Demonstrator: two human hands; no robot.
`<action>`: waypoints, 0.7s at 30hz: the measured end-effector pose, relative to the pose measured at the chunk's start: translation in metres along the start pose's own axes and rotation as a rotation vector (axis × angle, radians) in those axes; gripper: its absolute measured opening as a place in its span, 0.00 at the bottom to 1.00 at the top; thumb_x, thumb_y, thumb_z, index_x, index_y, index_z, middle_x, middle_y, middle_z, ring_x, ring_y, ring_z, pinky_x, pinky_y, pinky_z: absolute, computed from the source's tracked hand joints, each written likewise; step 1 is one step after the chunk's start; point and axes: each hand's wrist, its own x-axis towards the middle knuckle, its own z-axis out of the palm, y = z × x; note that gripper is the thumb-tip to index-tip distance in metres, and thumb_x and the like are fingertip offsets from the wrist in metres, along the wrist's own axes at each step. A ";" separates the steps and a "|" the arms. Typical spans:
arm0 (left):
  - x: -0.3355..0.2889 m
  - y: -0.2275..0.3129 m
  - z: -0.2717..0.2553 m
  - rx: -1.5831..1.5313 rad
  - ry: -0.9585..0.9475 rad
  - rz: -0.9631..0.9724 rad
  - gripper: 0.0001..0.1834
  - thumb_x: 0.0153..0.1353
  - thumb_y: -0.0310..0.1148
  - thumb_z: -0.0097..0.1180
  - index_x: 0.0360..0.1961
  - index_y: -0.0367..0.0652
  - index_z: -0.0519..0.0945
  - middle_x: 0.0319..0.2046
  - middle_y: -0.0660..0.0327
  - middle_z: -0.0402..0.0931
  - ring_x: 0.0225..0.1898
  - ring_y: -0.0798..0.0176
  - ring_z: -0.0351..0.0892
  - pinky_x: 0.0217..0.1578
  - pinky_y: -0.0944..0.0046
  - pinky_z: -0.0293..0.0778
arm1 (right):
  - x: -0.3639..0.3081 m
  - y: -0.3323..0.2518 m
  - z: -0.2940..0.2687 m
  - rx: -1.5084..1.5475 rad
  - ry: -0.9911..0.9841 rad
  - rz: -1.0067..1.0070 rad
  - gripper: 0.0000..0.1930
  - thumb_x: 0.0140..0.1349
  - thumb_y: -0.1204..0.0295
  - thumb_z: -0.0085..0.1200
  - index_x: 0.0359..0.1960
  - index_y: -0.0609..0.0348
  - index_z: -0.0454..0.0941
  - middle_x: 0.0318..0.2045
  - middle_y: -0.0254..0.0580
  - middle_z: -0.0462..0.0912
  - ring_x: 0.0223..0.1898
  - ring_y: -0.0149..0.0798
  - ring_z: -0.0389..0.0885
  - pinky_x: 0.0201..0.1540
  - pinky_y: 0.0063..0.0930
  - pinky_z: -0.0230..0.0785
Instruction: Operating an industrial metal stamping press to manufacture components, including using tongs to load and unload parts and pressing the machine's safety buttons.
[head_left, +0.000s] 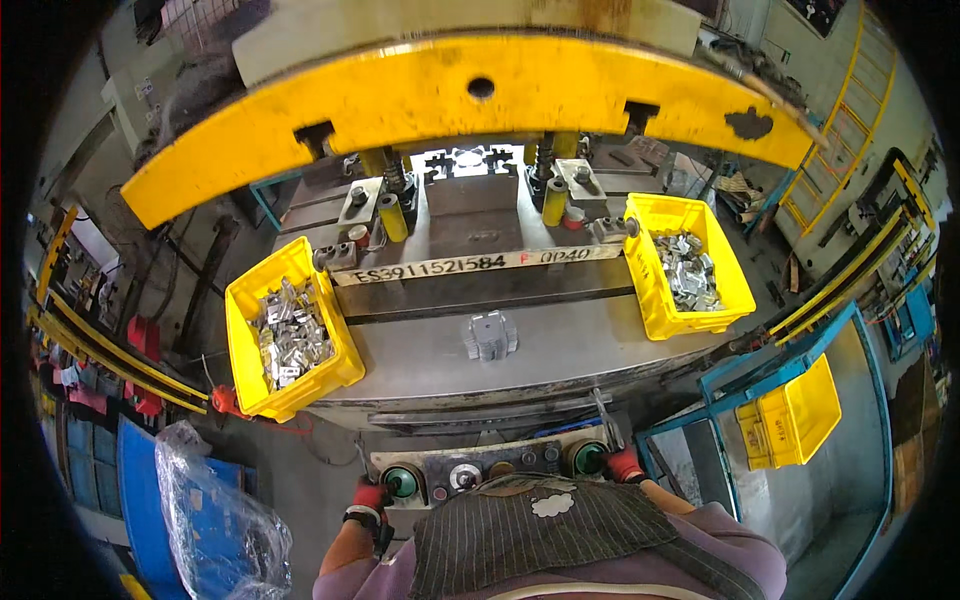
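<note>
My left hand point(371, 494), in a red glove, is closed beside the left green round button point(402, 482) of the control panel point(437, 467). A thin metal rod point(362, 458) rises from that hand; its kind is unclear. My right hand point(624, 464), also red-gloved, is by the right green button point(588, 458). Its fingers appear wrapped round the lower end of a slim metal tong-like tool point(606, 420) pointing up toward the table edge. On the press table point(420, 350) lies a small stack of flat metal parts point(490, 336), apart from both hands.
Yellow bins full of metal parts stand left point(240, 325) and right point(742, 290) on the table. A yellow press beam point(480, 110) spans above the die point(475, 210). Right of me, a blue-framed cart point(800, 500) holds another yellow bin point(815, 410). Plastic film point(215, 520) drapes at left.
</note>
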 end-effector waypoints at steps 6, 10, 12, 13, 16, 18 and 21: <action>-0.005 0.007 0.007 -0.002 0.028 -0.026 0.24 0.39 0.24 0.63 0.40 0.36 0.70 0.30 0.54 0.75 0.24 0.59 0.76 0.21 0.61 0.74 | 0.000 -0.001 0.000 0.040 0.009 0.066 0.37 0.38 0.63 0.66 0.50 0.65 0.63 0.41 0.53 0.76 0.44 0.47 0.75 0.46 0.34 0.67; -0.034 0.019 0.015 -0.128 0.036 0.013 0.23 0.41 0.25 0.63 0.41 0.36 0.69 0.27 0.56 0.74 0.21 0.63 0.73 0.19 0.65 0.72 | -0.017 -0.009 -0.011 -0.350 -0.006 -0.293 0.32 0.41 0.65 0.64 0.49 0.63 0.65 0.40 0.51 0.77 0.41 0.47 0.76 0.43 0.34 0.68; -0.063 0.023 0.014 -0.104 0.126 0.048 0.24 0.42 0.25 0.62 0.42 0.36 0.69 0.27 0.56 0.74 0.20 0.65 0.72 0.18 0.66 0.71 | -0.068 -0.074 -0.034 0.243 -0.077 0.096 0.27 0.47 0.67 0.59 0.49 0.62 0.65 0.38 0.50 0.77 0.40 0.44 0.76 0.41 0.33 0.67; -0.078 0.033 0.019 -0.077 0.196 0.079 0.24 0.43 0.25 0.60 0.44 0.36 0.68 0.28 0.57 0.73 0.19 0.66 0.71 0.17 0.68 0.70 | -0.088 -0.080 -0.046 0.213 0.010 -0.043 0.26 0.49 0.67 0.57 0.50 0.62 0.65 0.38 0.50 0.77 0.40 0.43 0.76 0.41 0.33 0.67; -0.158 0.093 0.035 0.001 0.284 0.279 0.25 0.45 0.25 0.58 0.47 0.34 0.67 0.32 0.56 0.74 0.25 0.64 0.74 0.24 0.66 0.72 | -0.119 -0.099 -0.066 0.070 0.125 -0.339 0.25 0.52 0.69 0.53 0.52 0.62 0.64 0.39 0.50 0.76 0.42 0.42 0.74 0.44 0.33 0.65; -0.153 0.080 0.022 0.188 0.281 0.551 0.27 0.47 0.24 0.55 0.50 0.34 0.65 0.37 0.54 0.73 0.33 0.62 0.75 0.33 0.64 0.72 | -0.119 -0.131 -0.068 0.038 0.063 -0.555 0.24 0.54 0.70 0.50 0.53 0.62 0.62 0.42 0.52 0.75 0.45 0.44 0.73 0.47 0.34 0.62; -0.135 0.081 0.029 0.256 0.171 0.690 0.27 0.49 0.24 0.53 0.53 0.34 0.64 0.44 0.53 0.72 0.44 0.60 0.73 0.45 0.63 0.67 | -0.086 -0.227 -0.052 0.008 -0.072 -0.619 0.29 0.55 0.69 0.50 0.58 0.61 0.54 0.44 0.53 0.73 0.48 0.45 0.71 0.50 0.34 0.62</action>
